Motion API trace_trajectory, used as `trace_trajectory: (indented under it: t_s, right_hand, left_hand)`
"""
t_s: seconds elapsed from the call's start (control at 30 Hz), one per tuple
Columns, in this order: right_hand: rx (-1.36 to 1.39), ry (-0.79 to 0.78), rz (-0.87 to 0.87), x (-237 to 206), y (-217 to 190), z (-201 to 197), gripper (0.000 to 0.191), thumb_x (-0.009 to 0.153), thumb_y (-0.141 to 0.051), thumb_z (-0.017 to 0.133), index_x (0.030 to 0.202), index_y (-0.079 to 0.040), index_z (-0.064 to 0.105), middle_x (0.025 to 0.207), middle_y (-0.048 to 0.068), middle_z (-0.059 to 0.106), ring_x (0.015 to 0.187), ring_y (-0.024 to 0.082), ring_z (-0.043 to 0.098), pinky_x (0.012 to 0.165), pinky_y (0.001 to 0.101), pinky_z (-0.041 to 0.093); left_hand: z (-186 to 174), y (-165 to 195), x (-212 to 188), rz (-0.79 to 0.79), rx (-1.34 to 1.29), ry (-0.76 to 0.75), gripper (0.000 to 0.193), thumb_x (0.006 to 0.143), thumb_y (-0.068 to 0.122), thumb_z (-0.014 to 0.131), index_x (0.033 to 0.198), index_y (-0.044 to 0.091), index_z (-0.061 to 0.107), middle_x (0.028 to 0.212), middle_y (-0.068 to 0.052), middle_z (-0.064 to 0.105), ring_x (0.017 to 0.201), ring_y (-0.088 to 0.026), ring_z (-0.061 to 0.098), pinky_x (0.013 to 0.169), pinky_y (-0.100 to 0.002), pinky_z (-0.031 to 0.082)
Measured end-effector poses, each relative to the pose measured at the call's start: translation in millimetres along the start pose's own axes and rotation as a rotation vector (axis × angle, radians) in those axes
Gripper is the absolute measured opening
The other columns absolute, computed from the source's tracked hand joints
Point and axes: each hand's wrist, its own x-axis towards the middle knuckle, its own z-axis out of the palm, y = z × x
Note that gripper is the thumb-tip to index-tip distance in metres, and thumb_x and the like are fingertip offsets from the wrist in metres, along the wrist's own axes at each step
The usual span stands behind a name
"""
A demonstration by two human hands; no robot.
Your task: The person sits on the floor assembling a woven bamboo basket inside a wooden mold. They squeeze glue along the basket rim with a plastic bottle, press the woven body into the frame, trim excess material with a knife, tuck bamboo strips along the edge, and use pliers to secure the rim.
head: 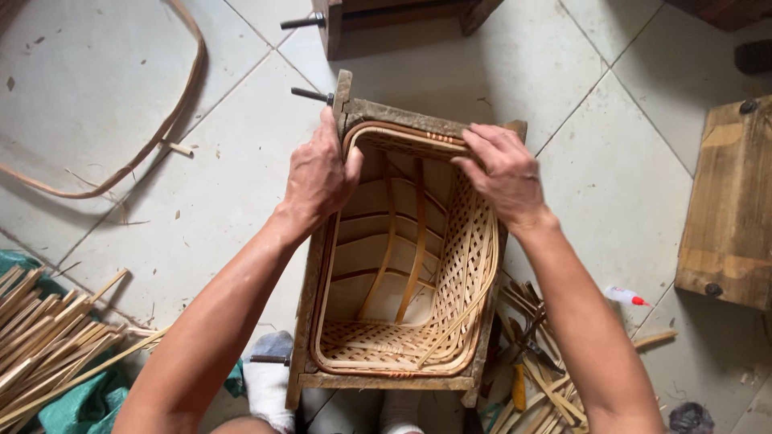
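at far rim of basket (402,337): left hand (318,178) gripping; right hand (503,173) pinching

The floor (627,185) is made of big pale tiles with thin lines between them, and it looks dusty with small chips on it. Soft daylight falls evenly. Up past the grip stands a dark wooden block (386,20) with a metal bolt. Far off to the right sits a brown wooden box (728,209). To the left lies a long curved strip (161,120).
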Motion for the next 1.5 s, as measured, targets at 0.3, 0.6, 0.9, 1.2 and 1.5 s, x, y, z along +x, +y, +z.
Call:
trace_trajectory:
  t_s: [0.3,0.6,0.9,1.2,1.5]
  right_hand:
    - [-0.041,0.038,-0.016,-29,30,26,0.006,0.103,-0.01,0.072,0.105,-0.007,0.078,0.11,0.011,0.078,0.104,0.026,0.076,0.096,0.0343,0.062]
    - [-0.015,0.002,0.018,-31,30,27,0.006,0.102,-0.008,0.072,0.1,-0.008,0.078,0.107,0.011,0.078,0.098,0.026,0.077,0.091,0.0343,0.063]
    - [0.036,0.075,0.088,-31,21,33,0.005,0.102,-0.009,0.073,0.103,-0.009,0.078,0.11,0.011,0.077,0.103,0.026,0.076,0.095,0.0343,0.062]
    - [0.184,0.278,0.45,-199,16,-114,0.036,0.099,-0.009,0.078,0.133,-0.004,0.066,0.135,0.011,0.068,0.121,0.024,0.069,0.104,0.0359,0.059]
    - [0.179,-0.081,1.396,-423,19,-148,0.033,0.099,-0.015,0.065,0.129,-0.004,0.069,0.124,0.018,0.071,0.107,0.025,0.071,0.092,0.0381,0.058]
  left_hand:
    - [1,17,4,0.346,0.449,0.23,0.066,0.087,0.021,0.064,0.141,-0.01,0.041,0.133,-0.028,0.058,0.12,-0.035,0.059,0.096,-0.048,0.05]
    - [51,46,42,0.723,0.361,-0.055,0.031,0.096,0.001,0.066,0.127,0.005,0.068,0.112,-0.009,0.062,0.103,-0.023,0.053,0.095,-0.038,0.051]
    - [43,46,42,0.721,0.318,-0.022,0.032,0.091,0.0,0.072,0.121,0.011,0.075,0.11,-0.006,0.063,0.103,-0.023,0.054,0.095,-0.036,0.055]
    - [16,64,22,0.736,0.441,-0.118,0.012,0.11,0.008,0.068,0.114,0.015,0.077,0.105,-0.005,0.071,0.097,-0.022,0.06,0.086,-0.035,0.056]
    - [34,38,13,0.706,0.127,-0.072,0.011,0.114,-0.001,0.068,0.122,0.005,0.073,0.11,-0.017,0.069,0.096,-0.021,0.063,0.082,-0.032,0.058]
